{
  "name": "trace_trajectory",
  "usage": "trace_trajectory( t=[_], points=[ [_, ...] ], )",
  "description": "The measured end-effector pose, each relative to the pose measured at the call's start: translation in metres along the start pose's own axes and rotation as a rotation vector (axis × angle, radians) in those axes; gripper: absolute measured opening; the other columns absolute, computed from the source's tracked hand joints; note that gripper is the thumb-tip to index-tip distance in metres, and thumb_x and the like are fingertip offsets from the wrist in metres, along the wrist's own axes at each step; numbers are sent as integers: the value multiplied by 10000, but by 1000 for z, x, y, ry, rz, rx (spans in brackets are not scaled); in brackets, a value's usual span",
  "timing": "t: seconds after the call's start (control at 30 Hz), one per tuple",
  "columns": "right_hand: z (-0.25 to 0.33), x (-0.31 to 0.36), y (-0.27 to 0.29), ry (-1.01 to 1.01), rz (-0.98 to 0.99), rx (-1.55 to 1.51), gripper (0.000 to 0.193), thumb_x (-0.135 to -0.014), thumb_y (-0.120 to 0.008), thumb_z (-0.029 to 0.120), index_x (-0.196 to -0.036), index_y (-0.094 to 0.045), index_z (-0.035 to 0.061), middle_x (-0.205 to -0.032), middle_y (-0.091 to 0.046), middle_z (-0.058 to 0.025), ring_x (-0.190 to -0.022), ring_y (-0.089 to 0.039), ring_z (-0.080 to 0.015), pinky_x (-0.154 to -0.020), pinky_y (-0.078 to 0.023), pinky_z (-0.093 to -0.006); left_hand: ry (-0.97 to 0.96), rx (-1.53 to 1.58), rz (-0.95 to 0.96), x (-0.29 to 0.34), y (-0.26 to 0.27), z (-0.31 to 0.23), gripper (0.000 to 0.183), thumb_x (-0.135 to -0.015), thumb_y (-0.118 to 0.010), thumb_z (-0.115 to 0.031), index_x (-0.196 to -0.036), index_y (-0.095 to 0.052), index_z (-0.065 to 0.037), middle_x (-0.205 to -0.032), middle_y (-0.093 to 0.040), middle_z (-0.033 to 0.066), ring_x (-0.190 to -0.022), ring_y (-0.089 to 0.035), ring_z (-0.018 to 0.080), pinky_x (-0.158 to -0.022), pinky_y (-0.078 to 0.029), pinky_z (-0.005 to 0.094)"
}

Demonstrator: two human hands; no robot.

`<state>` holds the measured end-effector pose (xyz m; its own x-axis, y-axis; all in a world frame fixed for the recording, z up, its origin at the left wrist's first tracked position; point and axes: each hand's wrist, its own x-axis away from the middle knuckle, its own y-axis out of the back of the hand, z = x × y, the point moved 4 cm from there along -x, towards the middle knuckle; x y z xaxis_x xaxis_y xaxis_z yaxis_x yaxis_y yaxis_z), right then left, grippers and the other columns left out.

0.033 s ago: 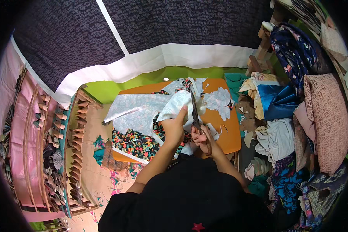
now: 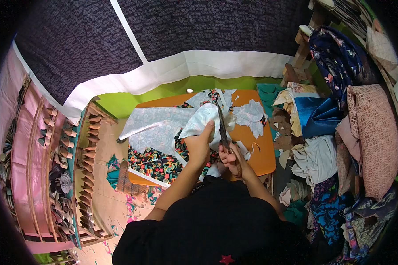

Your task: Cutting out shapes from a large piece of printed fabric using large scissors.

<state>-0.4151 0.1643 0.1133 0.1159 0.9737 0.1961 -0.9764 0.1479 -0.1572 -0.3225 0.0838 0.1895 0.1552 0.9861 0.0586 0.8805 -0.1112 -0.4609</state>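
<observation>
White cloth piece: near the middle of the table, raised in front of you, its right edge beside the scissors.
Rack: far to your left, with rows of tan, pointed forms along it.
Pale sheet: spread over the left part of the orange tabletop, its left end reaching past the edge.
Dark floral fabric: along the near left edge, bright motifs on black.
Left hand: your fingers grasp the white cloth piece, thumb lying on top.
Scissors: blades pointing away from you; you cannot tell how far they are parted.
Right hand: your fingers are wrapped around the scissors' handles.
Pale scraps: on the right part of the tabletop.
Blue fabric: right of the table, among heaped cloths.
Pink textured fabric: farther right, draped.
</observation>
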Motion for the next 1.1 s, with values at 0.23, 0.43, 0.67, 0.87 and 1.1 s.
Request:
trace_trajectory(
  t=[0.23, 0.43, 0.67, 0.87, 1.1],
  points=[
    [9, 6, -3, -20, -32, -50, 479, -771, -482, 476, -828, -436, 3, -654, -425, -49, -575, -431, -120, -506, -367, -251, 77, 18, 24, -3, -7, -6, 336, -696, -643, -17, -985, -490, 64, -929, -556, 98, -779, -562, 162, -709, -451, 264],
    [-1, 1, 1, -46, -32, -68, 538, -748, -499, 521, -829, -436, -7, -633, -424, -60, -562, -438, -140, -500, -374, -274, 43, 12, 29, -5, -9, -3, 285, -693, -654, -23, -928, -520, 66, -876, -569, 79, -731, -553, 130, -655, -445, 234],
    [12, 4, -1, 182, -35, 244, 740, -690, -355, 711, -795, -436, -18, -635, -437, -99, -572, -459, -193, -517, -378, -308, -7, 24, 33, -6, -9, -2, 236, -693, -663, -42, -874, -552, 59, -826, -576, 59, -695, -540, 102, -625, -435, 224],
    [23, 7, -7, 155, -49, 328, 812, -632, -314, 766, -787, -433, -22, -648, -436, -111, -603, -462, -205, -546, -384, -318, -30, 18, 30, -7, -7, -2, 227, -691, -668, -55, -858, -561, 56, -810, -580, 53, -678, -535, 98, -607, -429, 217],
    [3, 1, 1, -46, -31, -38, 767, -655, -377, 738, -824, -442, -7, -657, -445, -79, -613, -452, -155, -554, -385, -284, 23, -109, 72, -4, -7, -2, 321, -683, -653, -8, -959, -502, 58, -896, -562, 83, -763, -551, 142, -683, -442, 240]
  ],
)
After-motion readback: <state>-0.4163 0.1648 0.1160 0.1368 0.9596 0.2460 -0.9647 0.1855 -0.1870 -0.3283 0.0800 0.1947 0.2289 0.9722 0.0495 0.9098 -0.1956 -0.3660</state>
